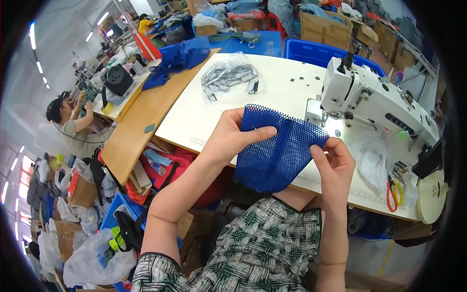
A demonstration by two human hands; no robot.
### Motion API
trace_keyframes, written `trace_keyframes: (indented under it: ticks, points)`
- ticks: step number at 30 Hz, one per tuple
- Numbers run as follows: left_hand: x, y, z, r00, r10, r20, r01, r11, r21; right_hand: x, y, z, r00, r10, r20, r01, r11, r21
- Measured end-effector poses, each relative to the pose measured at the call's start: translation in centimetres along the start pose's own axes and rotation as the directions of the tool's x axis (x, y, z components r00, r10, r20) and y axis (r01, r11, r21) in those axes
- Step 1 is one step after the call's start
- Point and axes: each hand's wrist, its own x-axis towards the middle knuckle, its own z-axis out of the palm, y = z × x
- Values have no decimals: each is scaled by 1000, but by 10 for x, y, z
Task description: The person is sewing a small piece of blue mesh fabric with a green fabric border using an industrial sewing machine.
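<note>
A piece of blue mesh fabric (279,153) hangs between my two hands above the front edge of the white sewing table (187,104). A darker seam or strip runs down its middle. My left hand (236,134) grips the upper left side, thumb lying across the front and fingers behind. At the upper right corner, my right hand (333,158) pinches the edge between thumb and fingers. Just beyond the right hand stands the white sewing machine (379,95), its needle area lit. The fabric is apart from the needle.
A clear plastic bag of grey strips (229,78) lies on the table's far left. Red-and-yellow-handled scissors (392,193) rest at the right near white plastic. A blue bin (316,51) stands behind the table. Leftward, a person (75,119) sits at another machine; bags and boxes crowd the floor.
</note>
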Motion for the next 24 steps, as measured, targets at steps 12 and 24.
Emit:
trace_keyframes:
  ticks: [12, 24]
  points:
    - [10, 7, -2, 996, 83, 13, -84, 977, 195, 16, -21, 10, 844, -490, 220, 512, 612, -603]
    - [130, -69, 40, 853, 219, 473, -510, 536, 672, 1, 46, -42, 917, -111, 384, 363, 631, -686]
